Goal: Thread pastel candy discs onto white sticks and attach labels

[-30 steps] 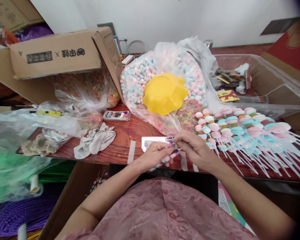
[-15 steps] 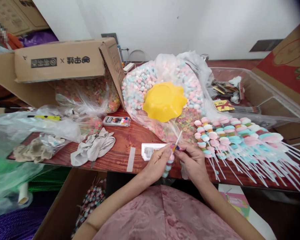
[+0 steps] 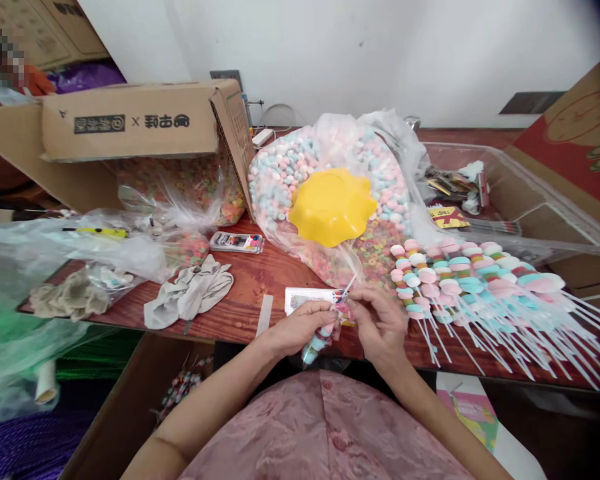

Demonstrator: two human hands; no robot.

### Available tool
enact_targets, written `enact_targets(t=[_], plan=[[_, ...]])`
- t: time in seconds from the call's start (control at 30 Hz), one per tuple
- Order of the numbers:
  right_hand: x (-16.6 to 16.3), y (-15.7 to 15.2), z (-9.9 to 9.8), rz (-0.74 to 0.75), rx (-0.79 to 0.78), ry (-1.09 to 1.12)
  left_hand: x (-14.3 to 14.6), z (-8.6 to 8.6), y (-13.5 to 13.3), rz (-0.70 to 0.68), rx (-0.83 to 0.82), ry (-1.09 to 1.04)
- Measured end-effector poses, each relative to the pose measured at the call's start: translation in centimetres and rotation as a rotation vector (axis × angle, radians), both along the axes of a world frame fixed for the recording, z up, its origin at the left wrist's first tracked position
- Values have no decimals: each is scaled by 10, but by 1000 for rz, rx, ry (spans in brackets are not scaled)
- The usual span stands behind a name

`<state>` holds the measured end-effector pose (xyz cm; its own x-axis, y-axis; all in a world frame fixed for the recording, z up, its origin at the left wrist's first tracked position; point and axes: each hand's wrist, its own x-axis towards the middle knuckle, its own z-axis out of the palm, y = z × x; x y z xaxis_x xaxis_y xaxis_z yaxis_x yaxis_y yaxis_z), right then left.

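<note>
A candy skewer (image 3: 316, 343) of pastel marshmallows and gummy rings, seemingly in clear wrap, tilts down to the left with its white stick (image 3: 351, 285) pointing up. Closed around its neck is my left hand (image 3: 303, 328). My right hand (image 3: 381, 325) pinches beside the stick, where a small pink-and-blue piece (image 3: 340, 299) shows between the hands; what exactly its fingertips grip is too small to make out. Just behind my left fingers lies a stack of white printed cards (image 3: 295, 295), partly covered. To the right, many similar candy skewers (image 3: 473, 280) lie piled with sticks towards me.
Behind my hands, a yellow wavy-edged dish (image 3: 333, 207) rests on a clear bag of marshmallows (image 3: 275, 167) and gummy rings. An open carton (image 3: 140, 123) stands left, a clear plastic bin (image 3: 525, 180) right. Grey gloves (image 3: 190, 290) lie near the table's front edge.
The skewer's candy end has swung left and tilted further, with my left hand turning along. My right fingers stay close to the stick. The view has shifted slightly.
</note>
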<state>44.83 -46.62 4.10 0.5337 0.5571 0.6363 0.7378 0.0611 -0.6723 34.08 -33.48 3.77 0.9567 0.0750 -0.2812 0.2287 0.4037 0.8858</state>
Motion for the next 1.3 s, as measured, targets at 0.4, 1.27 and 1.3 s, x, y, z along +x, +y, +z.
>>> enact_targets(t=[0.4,1.27,1.3], plan=[[11,-27,15,300,-319,-734,-12,-8,1,-383,-75,15],[-15,-39,-11,175,-715,-282,-29,11,-17,-315,1335,-100],[-16,-37,-13,163,-708,-266,-28,9,-19,-317,1403,-95]])
